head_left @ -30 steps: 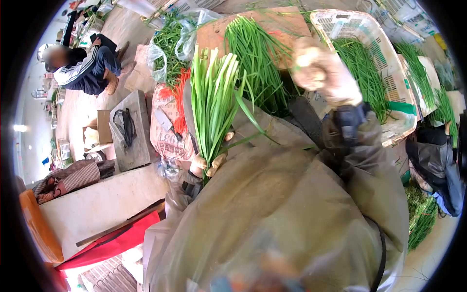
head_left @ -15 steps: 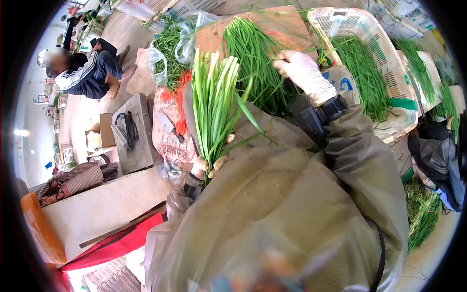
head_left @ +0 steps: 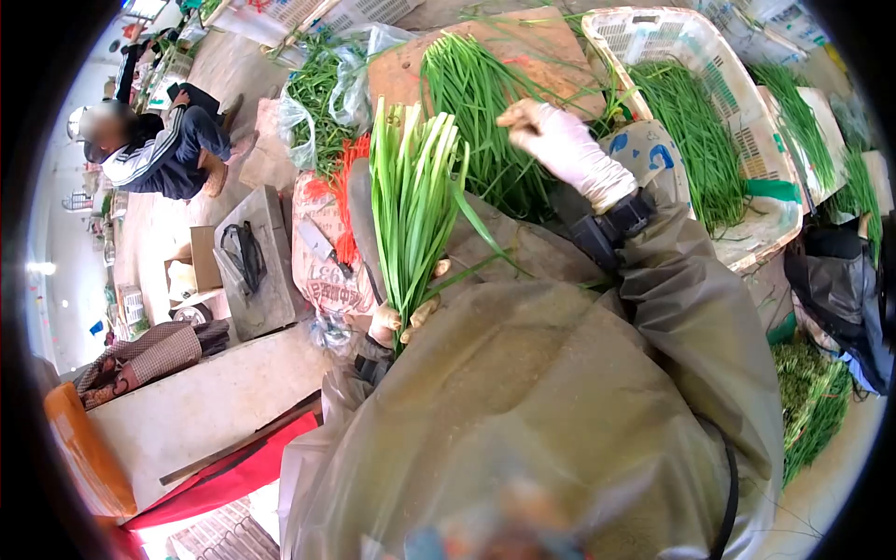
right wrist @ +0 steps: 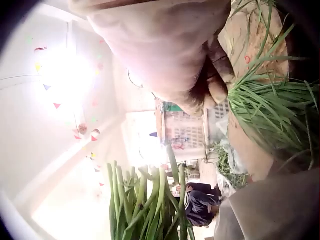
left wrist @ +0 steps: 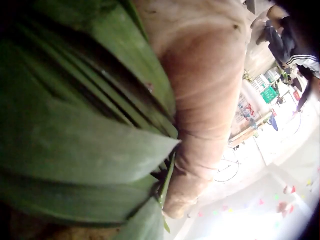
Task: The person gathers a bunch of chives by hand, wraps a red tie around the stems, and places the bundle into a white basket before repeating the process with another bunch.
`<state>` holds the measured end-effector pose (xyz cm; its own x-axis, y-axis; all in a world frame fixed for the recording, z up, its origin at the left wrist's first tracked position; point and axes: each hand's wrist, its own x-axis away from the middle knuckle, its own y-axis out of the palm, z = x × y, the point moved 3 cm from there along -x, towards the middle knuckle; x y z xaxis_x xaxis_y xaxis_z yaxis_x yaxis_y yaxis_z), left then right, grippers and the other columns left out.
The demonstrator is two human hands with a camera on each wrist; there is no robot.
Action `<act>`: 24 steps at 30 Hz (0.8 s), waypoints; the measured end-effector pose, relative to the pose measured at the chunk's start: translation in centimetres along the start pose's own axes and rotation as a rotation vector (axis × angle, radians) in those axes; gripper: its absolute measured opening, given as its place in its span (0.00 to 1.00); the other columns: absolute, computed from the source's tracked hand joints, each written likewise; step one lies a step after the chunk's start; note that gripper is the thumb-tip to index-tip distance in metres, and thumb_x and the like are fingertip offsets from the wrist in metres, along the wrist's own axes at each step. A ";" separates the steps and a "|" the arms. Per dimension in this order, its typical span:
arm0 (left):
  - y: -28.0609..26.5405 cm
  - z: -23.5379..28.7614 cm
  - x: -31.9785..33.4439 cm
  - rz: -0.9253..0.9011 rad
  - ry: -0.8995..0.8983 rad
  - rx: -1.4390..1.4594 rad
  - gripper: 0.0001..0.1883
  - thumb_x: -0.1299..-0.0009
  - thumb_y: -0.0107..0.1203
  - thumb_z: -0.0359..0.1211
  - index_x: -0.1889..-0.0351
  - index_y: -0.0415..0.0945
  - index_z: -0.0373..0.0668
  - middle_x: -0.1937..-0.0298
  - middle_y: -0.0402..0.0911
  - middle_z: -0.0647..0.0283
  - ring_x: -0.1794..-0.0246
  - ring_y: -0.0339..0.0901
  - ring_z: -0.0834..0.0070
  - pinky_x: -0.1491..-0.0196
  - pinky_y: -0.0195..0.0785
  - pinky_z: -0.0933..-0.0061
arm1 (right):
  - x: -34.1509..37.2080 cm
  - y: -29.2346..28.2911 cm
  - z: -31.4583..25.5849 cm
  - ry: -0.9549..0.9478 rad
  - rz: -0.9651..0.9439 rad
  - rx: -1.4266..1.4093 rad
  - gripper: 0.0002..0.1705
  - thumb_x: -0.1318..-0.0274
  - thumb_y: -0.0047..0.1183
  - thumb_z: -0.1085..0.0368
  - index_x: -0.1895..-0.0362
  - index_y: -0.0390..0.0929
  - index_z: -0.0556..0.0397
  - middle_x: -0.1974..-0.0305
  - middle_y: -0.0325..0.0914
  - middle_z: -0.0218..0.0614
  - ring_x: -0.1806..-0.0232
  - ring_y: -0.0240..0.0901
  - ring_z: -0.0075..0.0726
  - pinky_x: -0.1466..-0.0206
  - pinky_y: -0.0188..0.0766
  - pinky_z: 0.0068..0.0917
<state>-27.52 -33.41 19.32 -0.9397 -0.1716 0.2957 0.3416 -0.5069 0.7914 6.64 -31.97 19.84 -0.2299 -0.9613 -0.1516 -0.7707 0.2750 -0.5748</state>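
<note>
while left hand [head_left: 385, 322] grips leaves [head_left: 411, 205], lettered sack [head_left: 322, 287]

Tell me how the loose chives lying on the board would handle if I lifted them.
The chives would probably flop, since their long, thin leaves droop past the edge of the board. They may also slide apart, as I see no tie around them.

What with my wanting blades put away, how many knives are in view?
1: the knife, on the printed sack beside the red strings. Others may be hidden.
</note>
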 end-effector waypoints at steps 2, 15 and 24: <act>0.0 -0.1 -0.1 0.003 -0.008 -0.005 0.55 0.50 0.75 0.38 0.26 0.52 0.38 0.50 0.76 0.59 0.57 0.76 0.71 0.51 0.69 0.73 | 1.4 1.1 -2.8 0.024 -0.152 0.044 0.22 0.43 0.54 0.55 0.45 0.75 0.47 0.60 0.83 0.36 0.57 0.80 0.41 0.49 0.74 0.34; 0.7 0.1 -0.6 0.032 -0.029 -0.040 0.55 0.51 0.75 0.38 0.26 0.53 0.38 0.48 0.76 0.59 0.55 0.76 0.70 0.49 0.68 0.72 | 0.4 -1.0 -2.8 -0.006 0.010 -0.071 0.19 0.40 0.54 0.49 0.55 0.81 0.48 0.55 0.81 0.41 0.53 0.78 0.42 0.48 0.73 0.37; 1.1 0.1 -0.2 0.051 -0.020 -0.063 0.54 0.51 0.75 0.38 0.27 0.54 0.38 0.47 0.76 0.59 0.53 0.76 0.70 0.48 0.68 0.71 | -0.9 -4.6 0.9 0.109 0.283 0.371 0.16 0.41 0.51 0.51 0.63 0.83 0.48 0.62 0.83 0.41 0.59 0.81 0.45 0.53 0.75 0.38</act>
<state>-26.92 -33.87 20.19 -0.9206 -0.1816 0.3457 0.3865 -0.5503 0.7401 10.98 -32.40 21.88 -0.4761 -0.8370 -0.2697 -0.4096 0.4825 -0.7742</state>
